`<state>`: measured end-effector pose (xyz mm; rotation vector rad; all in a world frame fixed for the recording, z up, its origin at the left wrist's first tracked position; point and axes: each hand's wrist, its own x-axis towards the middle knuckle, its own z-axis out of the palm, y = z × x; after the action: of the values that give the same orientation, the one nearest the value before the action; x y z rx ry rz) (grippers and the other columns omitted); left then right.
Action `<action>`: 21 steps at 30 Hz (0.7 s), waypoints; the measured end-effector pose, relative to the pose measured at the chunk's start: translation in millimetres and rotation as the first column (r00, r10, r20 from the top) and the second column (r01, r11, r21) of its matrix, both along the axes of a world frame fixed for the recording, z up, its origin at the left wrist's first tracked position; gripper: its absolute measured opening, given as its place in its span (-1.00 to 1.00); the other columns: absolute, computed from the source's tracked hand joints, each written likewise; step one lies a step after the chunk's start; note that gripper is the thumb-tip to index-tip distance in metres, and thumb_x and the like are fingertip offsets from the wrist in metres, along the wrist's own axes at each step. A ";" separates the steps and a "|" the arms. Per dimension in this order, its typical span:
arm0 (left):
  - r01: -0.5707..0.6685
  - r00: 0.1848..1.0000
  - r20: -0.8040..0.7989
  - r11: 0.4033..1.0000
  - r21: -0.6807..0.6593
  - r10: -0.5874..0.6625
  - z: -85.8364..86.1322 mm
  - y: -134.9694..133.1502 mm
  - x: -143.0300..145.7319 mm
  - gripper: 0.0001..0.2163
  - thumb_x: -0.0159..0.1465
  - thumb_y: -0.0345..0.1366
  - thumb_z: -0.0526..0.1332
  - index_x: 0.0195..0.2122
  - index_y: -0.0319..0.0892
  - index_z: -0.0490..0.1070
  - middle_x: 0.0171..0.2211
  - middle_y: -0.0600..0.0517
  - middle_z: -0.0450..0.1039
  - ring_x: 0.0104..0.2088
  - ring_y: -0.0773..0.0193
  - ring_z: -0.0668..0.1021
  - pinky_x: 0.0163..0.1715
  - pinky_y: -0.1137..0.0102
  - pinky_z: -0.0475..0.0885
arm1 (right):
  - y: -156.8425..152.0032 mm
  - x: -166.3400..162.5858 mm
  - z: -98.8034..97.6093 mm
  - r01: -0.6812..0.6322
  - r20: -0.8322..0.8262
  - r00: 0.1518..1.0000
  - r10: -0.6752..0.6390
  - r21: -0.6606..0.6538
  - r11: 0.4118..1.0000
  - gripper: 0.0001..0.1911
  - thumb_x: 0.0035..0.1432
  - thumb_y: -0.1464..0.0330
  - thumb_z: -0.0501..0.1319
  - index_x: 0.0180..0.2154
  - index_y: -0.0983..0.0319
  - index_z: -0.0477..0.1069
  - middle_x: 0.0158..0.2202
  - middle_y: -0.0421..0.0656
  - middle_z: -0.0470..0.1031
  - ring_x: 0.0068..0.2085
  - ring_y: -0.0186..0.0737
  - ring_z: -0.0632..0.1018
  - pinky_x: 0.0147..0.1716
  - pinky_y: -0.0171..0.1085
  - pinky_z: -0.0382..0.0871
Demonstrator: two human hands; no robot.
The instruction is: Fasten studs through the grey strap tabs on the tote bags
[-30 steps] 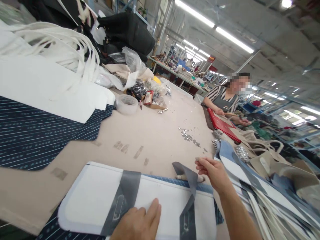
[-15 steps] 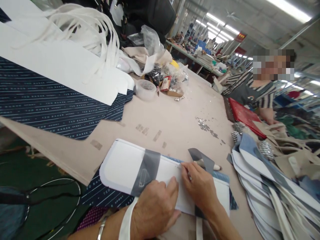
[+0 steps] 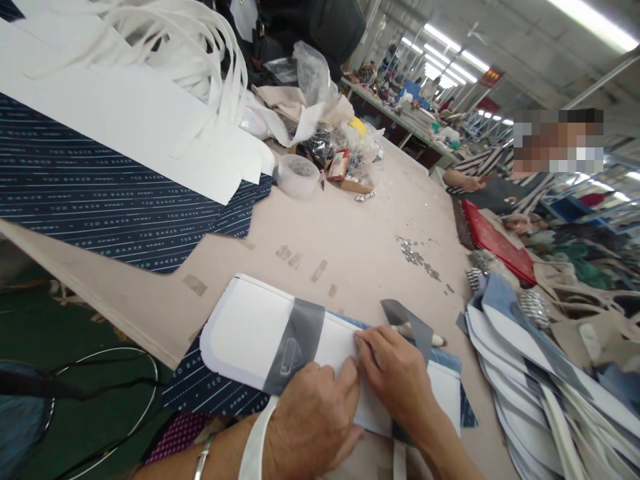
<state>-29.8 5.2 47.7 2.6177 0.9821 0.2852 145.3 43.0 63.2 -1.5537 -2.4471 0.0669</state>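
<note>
White panel (image 3: 250,327) lies flat at the counter's (image 3: 350,247) near edge, long axis left-right. Left hand (image 3: 310,420) presses it, fingers flat; right hand (image 3: 395,377), beside it, pinches the far edge.

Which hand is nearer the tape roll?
Left. The left hand rests on the white panel, on the side toward the tape roll; the right hand sits farther right.

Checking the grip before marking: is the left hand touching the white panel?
Touching. The head view shows the left hand lying flat on the white panel, its fingers pressed against the surface beside the right hand.
</note>
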 end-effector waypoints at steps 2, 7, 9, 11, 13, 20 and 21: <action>0.004 1.000 -0.009 1.000 0.008 -0.004 1.0 -0.1 -0.6 -0.48 0.31 -0.05 0.08 0.13 -0.38 0.25 0.12 -0.24 0.34 -0.27 0.09 0.52 -0.35 0.19 0.48 | 5.9 0.7 7.5 0.062 -0.046 0.997 -0.069 -0.142 0.988 -0.77 0.24 0.41 0.08 -0.37 0.22 0.50 -0.43 -0.16 0.50 -0.37 -0.24 0.51 -0.31 -0.29 0.30; -0.002 1.000 -0.019 1.000 0.025 0.003 4.0 0.6 -1.2 -0.51 0.31 -0.05 0.07 0.10 -0.35 0.27 0.12 -0.20 0.33 -0.30 0.13 0.51 -0.40 0.21 0.47 | 23.0 0.0 21.5 0.183 -0.087 0.967 -0.241 -0.425 0.886 -0.81 0.15 0.35 0.18 -0.46 0.16 0.52 -0.46 -0.22 0.55 -0.40 -0.24 0.54 -0.36 -0.30 0.29; -0.020 1.000 -0.011 0.999 0.027 0.021 4.5 1.3 -0.8 -0.50 0.30 -0.02 0.09 0.10 -0.33 0.26 0.10 -0.18 0.34 -0.30 0.13 0.50 -0.41 0.21 0.47 | 27.0 0.5 21.9 0.192 -0.112 0.955 -0.275 -0.474 0.859 -0.86 0.11 0.35 0.21 -0.44 0.17 0.52 -0.46 -0.22 0.57 -0.41 -0.23 0.54 -0.37 -0.30 0.30; -0.045 0.999 -0.006 0.999 0.026 0.045 5.2 2.0 -0.1 -0.49 0.27 0.01 0.12 0.07 -0.32 0.28 0.06 -0.17 0.37 -0.32 0.13 0.50 -0.41 0.22 0.48 | 28.1 1.5 19.6 0.167 -0.148 0.952 -0.267 -0.479 0.862 -0.90 0.08 0.37 0.22 -0.39 0.17 0.53 -0.45 -0.22 0.57 -0.41 -0.23 0.54 -0.36 -0.30 0.32; -0.061 0.998 0.000 0.998 0.013 0.061 6.1 2.6 0.6 -0.49 0.25 0.03 0.15 0.04 -0.30 0.30 0.00 -0.14 0.40 -0.33 0.12 0.50 -0.42 0.22 0.48 | 27.2 2.4 16.8 0.125 -0.188 0.954 -0.233 -0.457 0.880 -0.89 0.08 0.39 0.21 -0.38 0.17 0.53 -0.44 -0.22 0.56 -0.39 -0.25 0.53 -0.33 -0.30 0.32; -0.121 0.993 0.004 0.987 -0.106 0.122 5.8 1.2 5.1 -0.51 0.27 -0.01 0.14 0.09 -0.26 0.27 0.04 -0.13 0.39 -0.30 0.10 0.53 -0.38 0.18 0.51 | 30.1 1.3 19.5 0.194 -0.174 0.921 -0.349 -0.572 0.797 -0.84 0.08 0.36 0.18 -0.44 0.18 0.54 -0.47 -0.25 0.58 -0.41 -0.26 0.54 -0.36 -0.32 0.31; -0.146 0.989 -0.003 0.984 -0.105 0.146 5.0 0.7 6.2 -0.49 0.27 -0.01 0.14 0.12 -0.28 0.25 0.10 -0.18 0.34 -0.29 0.10 0.53 -0.36 0.18 0.52 | 32.0 1.1 20.8 0.196 -0.162 0.920 -0.356 -0.597 0.778 -0.83 0.08 0.36 0.18 -0.45 0.19 0.54 -0.49 -0.25 0.57 -0.42 -0.27 0.53 -0.38 -0.32 0.30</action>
<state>-23.6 5.8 52.7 2.4541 1.1574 0.2667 146.4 75.1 84.1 -1.9665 -2.0470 0.9780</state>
